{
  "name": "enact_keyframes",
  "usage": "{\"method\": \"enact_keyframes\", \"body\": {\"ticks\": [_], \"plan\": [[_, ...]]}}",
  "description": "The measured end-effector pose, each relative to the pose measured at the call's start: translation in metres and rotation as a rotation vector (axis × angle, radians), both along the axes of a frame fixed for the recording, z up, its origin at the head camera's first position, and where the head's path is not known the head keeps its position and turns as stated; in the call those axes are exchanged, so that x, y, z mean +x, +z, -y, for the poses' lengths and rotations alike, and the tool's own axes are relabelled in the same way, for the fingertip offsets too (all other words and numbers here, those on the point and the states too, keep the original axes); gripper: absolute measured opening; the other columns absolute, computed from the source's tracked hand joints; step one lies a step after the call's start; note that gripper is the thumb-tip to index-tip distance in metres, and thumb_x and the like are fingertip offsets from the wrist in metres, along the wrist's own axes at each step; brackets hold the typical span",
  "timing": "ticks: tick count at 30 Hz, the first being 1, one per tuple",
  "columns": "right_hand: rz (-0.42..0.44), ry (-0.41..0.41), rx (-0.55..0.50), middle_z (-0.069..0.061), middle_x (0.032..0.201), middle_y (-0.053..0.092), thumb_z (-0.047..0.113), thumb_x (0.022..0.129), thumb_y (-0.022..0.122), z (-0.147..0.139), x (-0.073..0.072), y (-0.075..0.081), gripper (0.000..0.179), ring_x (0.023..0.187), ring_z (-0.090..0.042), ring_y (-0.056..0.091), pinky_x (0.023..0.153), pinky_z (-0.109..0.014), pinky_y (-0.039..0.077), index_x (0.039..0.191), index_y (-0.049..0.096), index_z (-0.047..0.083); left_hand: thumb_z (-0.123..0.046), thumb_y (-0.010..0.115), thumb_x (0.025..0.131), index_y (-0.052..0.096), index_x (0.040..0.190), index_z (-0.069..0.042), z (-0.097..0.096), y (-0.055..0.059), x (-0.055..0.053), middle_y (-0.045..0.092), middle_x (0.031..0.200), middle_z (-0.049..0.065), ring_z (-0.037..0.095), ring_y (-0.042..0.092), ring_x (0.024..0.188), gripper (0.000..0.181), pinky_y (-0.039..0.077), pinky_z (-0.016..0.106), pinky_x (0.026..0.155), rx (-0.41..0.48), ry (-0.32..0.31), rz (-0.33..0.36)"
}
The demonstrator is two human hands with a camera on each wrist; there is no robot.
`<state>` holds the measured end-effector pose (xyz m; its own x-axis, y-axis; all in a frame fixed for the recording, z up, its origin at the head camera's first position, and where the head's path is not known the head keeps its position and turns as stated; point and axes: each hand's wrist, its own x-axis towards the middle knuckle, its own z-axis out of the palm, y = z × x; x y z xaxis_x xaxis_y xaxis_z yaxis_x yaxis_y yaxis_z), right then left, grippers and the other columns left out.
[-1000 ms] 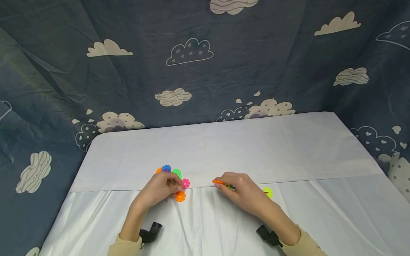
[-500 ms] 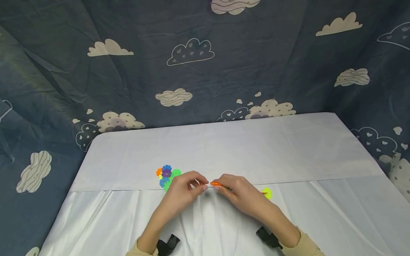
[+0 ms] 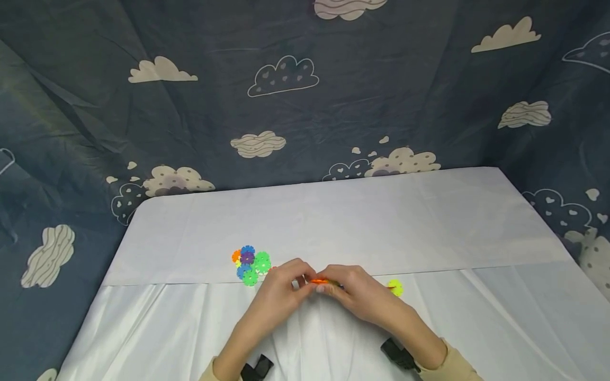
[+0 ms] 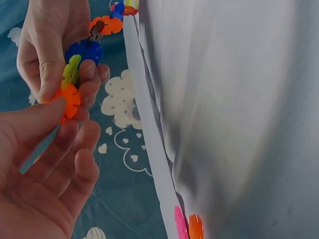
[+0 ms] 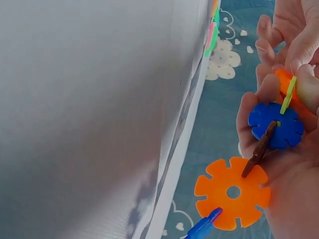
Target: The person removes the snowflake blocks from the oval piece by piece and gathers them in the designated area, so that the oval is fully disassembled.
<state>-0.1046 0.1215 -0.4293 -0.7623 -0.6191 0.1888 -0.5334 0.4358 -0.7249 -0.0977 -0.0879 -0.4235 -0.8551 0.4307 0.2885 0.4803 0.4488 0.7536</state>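
Observation:
My right hand (image 3: 357, 292) holds a chain of slotted plastic flower discs. In the right wrist view the chain runs from an orange disc (image 5: 285, 79) through a yellow-green disc (image 5: 288, 95), a blue disc (image 5: 286, 130) and a brown disc (image 5: 258, 152) to another orange disc (image 5: 214, 186) and a further blue disc (image 5: 202, 226). A yellow disc (image 3: 396, 287) shows beyond my right wrist. My left hand (image 3: 278, 291) meets the right one and pinches the end orange disc (image 4: 74, 101) between thumb and finger; its other fingers are loosely bent.
Loose discs lie left of the hands on the white cloth (image 3: 381, 222): a purple disc (image 3: 247, 257), a green disc (image 3: 262, 263) and several others. A pink disc (image 4: 180, 223) and an orange disc (image 4: 197, 227) stand out in the left wrist view. A dark cloud-print curtain (image 3: 305, 116) hangs behind.
My left hand has moved right, away from the loose discs, and now grips the orange end disc. The right hand stays nearly in place, still holding the chain.

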Motion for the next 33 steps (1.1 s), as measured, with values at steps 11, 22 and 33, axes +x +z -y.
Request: {"method": "enact_keyframes", "body": {"ticks": [11,22,33], "plan": [[0.023,-0.076,0.035,0.019,0.094,0.064,0.035,0.092,0.068,-0.001,0.001,0.002,0.015,0.079,-0.002,0.058,0.072,-0.027,0.05,0.103,0.069,0.025,-0.004,0.076,0.085,0.071,0.084,-0.021,-0.002,0.004,0.003,0.058,0.08,-0.018,0.003,0.054,0.072,0.018,0.045,0.022,0.057,0.014,-0.026,-0.017],[0.04,-0.134,0.078,0.015,0.064,0.046,0.054,0.089,0.063,-0.005,-0.001,0.001,0.026,0.055,-0.002,0.042,0.052,-0.022,0.037,0.086,0.061,0.028,-0.002,0.077,0.083,0.072,0.083,-0.021,0.002,0.006,0.0,0.06,0.081,-0.017,0.004,0.055,0.073,0.019,0.045,0.022,0.056,0.056,-0.046,-0.023],[0.152,-0.032,0.011,0.012,0.076,0.054,0.033,0.1,0.059,-0.007,-0.002,0.005,0.014,0.066,-0.01,0.051,0.06,-0.025,0.043,0.105,0.066,0.022,0.002,0.078,0.08,0.071,0.082,-0.018,0.01,0.006,-0.004,0.059,0.083,-0.016,0.005,0.055,0.074,0.022,0.047,0.025,0.058,0.034,-0.008,-0.042]]}}
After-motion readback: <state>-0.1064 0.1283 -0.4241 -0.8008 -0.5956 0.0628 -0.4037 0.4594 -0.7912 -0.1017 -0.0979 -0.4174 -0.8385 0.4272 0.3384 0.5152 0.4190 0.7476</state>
